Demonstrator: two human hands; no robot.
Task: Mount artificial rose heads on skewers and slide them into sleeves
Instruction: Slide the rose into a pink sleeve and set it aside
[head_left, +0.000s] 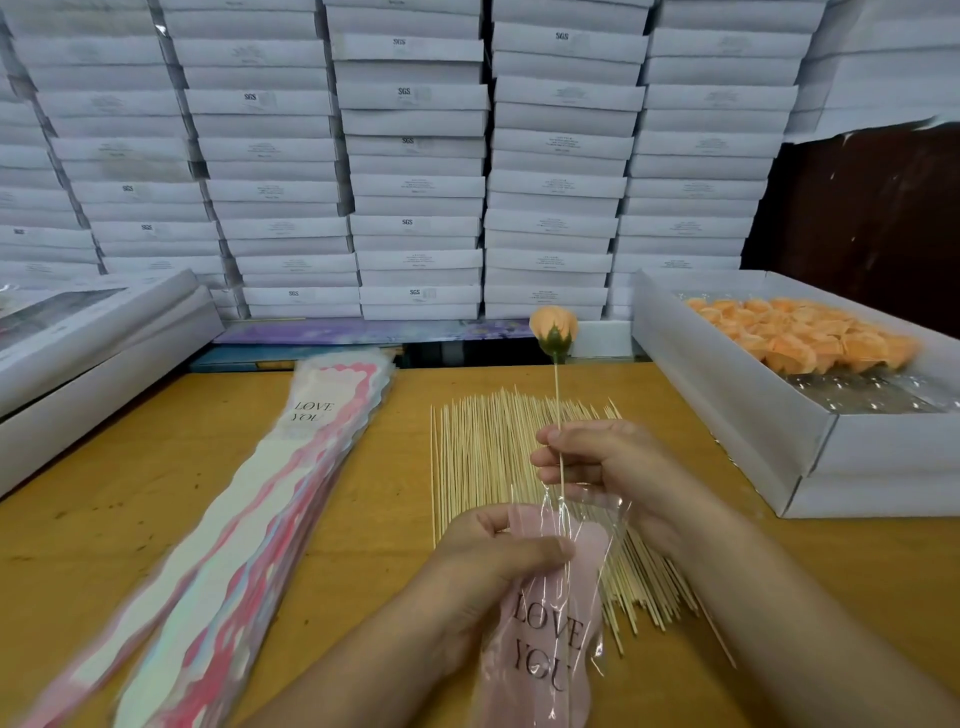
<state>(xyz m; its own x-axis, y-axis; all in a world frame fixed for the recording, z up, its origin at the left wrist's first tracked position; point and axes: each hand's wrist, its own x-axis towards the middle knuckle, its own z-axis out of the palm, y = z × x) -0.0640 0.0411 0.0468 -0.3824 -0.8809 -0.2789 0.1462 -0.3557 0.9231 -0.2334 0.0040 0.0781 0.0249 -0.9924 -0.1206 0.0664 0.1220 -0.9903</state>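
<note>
Head view shows our sleeve stack (249, 519) lying at the left of the table (130, 493). Our left hand (498, 561) pinches one sleeve (545, 623) at its mouth. Our right hand (602, 462) grips the skewer (558, 410), rose head (554, 328) upright, its tip seemingly just inside the film. We risk piercing the plastic if that point snags, or collapsing the mouth if our pinch slips.

The sleeve (540, 639) runs off the bottom edge (box labels unreadable).
</note>
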